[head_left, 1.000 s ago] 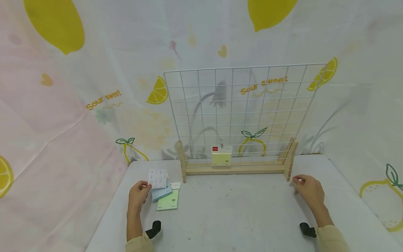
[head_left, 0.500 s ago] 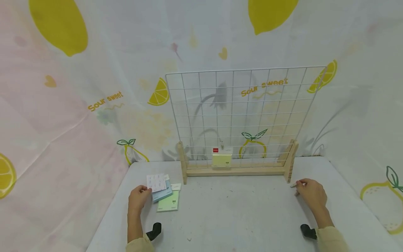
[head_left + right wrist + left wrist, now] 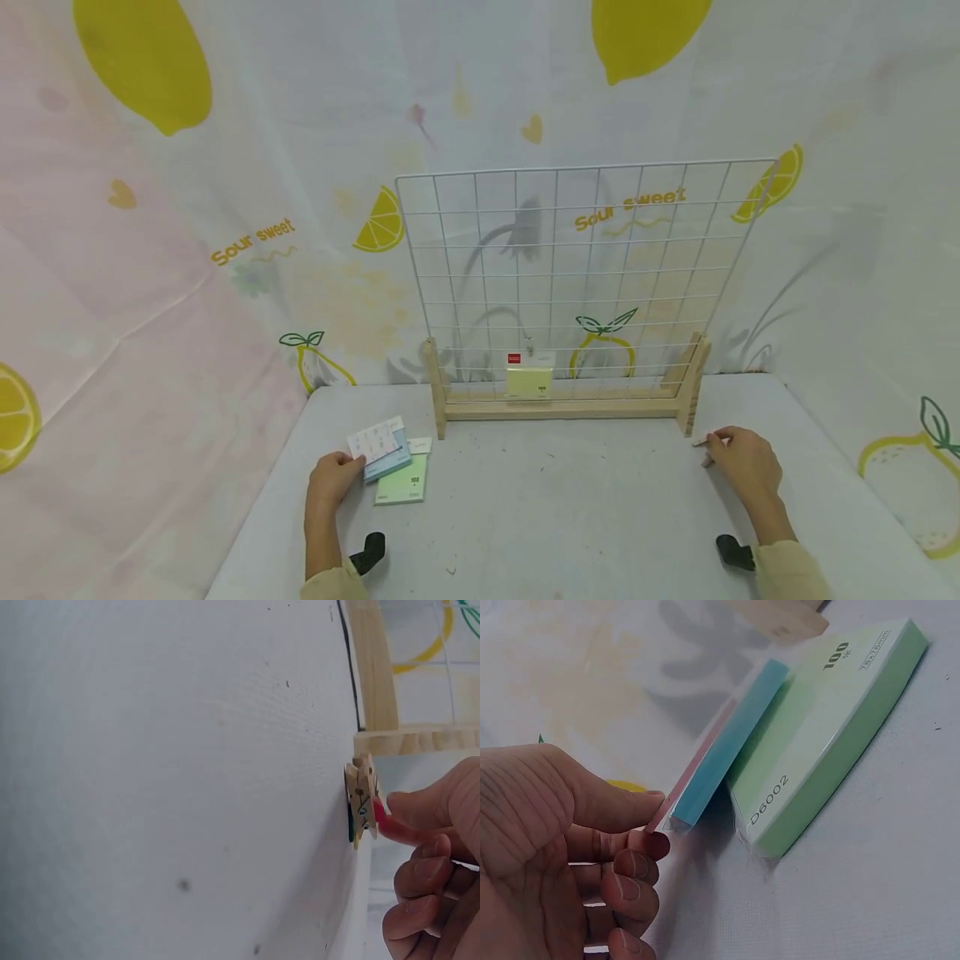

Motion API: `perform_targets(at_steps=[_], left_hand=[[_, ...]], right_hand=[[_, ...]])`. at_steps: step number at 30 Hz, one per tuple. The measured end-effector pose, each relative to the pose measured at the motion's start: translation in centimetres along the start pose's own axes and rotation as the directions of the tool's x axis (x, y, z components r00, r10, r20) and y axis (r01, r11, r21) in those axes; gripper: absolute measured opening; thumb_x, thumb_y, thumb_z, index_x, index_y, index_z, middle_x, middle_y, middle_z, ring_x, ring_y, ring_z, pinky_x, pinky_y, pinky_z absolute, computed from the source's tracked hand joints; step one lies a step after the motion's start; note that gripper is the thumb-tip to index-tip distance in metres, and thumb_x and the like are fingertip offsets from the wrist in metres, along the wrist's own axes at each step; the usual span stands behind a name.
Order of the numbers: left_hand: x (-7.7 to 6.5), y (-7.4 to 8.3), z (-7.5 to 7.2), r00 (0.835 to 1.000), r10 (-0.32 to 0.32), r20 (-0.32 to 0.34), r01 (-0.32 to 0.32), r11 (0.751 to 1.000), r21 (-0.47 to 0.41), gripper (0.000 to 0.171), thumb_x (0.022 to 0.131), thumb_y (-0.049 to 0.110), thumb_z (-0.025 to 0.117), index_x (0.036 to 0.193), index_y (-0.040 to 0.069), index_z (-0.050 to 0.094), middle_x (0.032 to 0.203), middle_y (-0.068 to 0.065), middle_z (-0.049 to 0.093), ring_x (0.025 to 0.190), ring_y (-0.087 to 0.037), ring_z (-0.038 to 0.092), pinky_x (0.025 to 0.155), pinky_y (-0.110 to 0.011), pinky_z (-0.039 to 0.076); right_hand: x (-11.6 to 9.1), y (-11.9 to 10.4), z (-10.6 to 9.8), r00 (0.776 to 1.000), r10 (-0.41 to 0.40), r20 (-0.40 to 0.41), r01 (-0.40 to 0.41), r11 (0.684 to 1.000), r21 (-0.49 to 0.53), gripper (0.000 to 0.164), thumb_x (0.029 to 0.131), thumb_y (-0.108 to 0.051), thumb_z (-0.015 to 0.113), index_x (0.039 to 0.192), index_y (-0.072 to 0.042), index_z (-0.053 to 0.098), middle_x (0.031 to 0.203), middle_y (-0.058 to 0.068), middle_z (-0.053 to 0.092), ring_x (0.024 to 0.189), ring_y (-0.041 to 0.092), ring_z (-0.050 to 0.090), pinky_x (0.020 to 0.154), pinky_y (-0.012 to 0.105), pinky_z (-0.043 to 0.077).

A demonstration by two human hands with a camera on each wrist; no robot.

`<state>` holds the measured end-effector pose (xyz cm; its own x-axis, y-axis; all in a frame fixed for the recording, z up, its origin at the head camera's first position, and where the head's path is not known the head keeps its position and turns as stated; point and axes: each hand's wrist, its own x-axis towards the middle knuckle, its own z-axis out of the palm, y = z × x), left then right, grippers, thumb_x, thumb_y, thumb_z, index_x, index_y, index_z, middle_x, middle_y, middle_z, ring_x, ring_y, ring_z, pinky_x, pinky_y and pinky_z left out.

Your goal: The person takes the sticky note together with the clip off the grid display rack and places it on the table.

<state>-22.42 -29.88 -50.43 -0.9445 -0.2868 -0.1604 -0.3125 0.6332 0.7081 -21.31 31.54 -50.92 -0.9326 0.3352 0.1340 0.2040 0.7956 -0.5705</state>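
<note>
My left hand (image 3: 330, 483) pinches the near left corner of a thin pink sticky-note pad (image 3: 697, 766) between thumb and index finger. Its pale printed back (image 3: 372, 444) faces up in the head view. A blue sticky-note pad (image 3: 733, 746) lies right against it, leaning on a green sticky-note pad (image 3: 817, 742) marked 100. By the rack's right foot, my right hand (image 3: 746, 462) has its thumb and index finger at small wooden clothespins (image 3: 362, 799), with a red patch at the fingertips. I cannot tell how many of these the fingers hold.
A white wire grid rack (image 3: 555, 271) stands at the back on a wooden base (image 3: 562, 408). A yellow sticky-note pad (image 3: 528, 383) hangs low on it from a small clip (image 3: 529, 348). Lemon-print cloth (image 3: 315, 167) surrounds the white table (image 3: 555, 508).
My left hand has lowered and turned the pink pad, which now lies slanted over the blue one. My right hand has shifted slightly away from the rack's foot, showing the clothespins more.
</note>
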Motion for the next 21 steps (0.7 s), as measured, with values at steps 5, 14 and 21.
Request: perform_targets(at_steps=[5,14,21], left_hand=[[0.0,-0.1,0.0,1.0,0.017,-0.02,-0.016,0.998,0.057,0.035,0.093,0.027,0.063,0.089,-0.007,0.064,0.075,-0.01,0.057,0.072,-0.024,0.05,0.061,-0.032,0.038],[-0.1,0.8,0.2,0.994,0.013,-0.108,-0.006,0.997,0.073,0.033,0.092,0.032,0.066,0.086,0.0,0.057,0.071,-0.007,0.052,0.07,-0.023,0.048,0.058,-0.033,0.034],[0.2,2.2,0.9,0.98,0.083,-0.182,-0.074,0.996,0.056,0.034,0.093,0.032,0.067,0.092,-0.001,0.058,0.078,-0.011,0.057,0.07,-0.024,0.049,0.057,-0.033,0.036]], right_hand=[[0.0,0.2,0.0,1.0,0.005,-0.003,-0.005,1.0,-0.003,0.029,0.091,-0.022,0.06,0.102,0.004,0.069,0.078,0.011,0.06,0.062,0.025,0.053,0.046,0.035,0.038],[-0.6,-0.3,-0.2,0.988,-0.12,-0.1,0.124,0.992,0.036,0.023,0.091,-0.022,0.066,0.098,0.001,0.071,0.072,0.004,0.048,0.056,0.018,0.04,0.043,0.032,0.031],[-0.4,-1.8,-0.9,0.967,-0.208,-0.148,0.217,0.975,0.042,0.02,0.09,-0.019,0.071,0.097,0.0,0.068,0.069,0.002,0.042,0.056,0.017,0.036,0.044,0.029,0.027]])
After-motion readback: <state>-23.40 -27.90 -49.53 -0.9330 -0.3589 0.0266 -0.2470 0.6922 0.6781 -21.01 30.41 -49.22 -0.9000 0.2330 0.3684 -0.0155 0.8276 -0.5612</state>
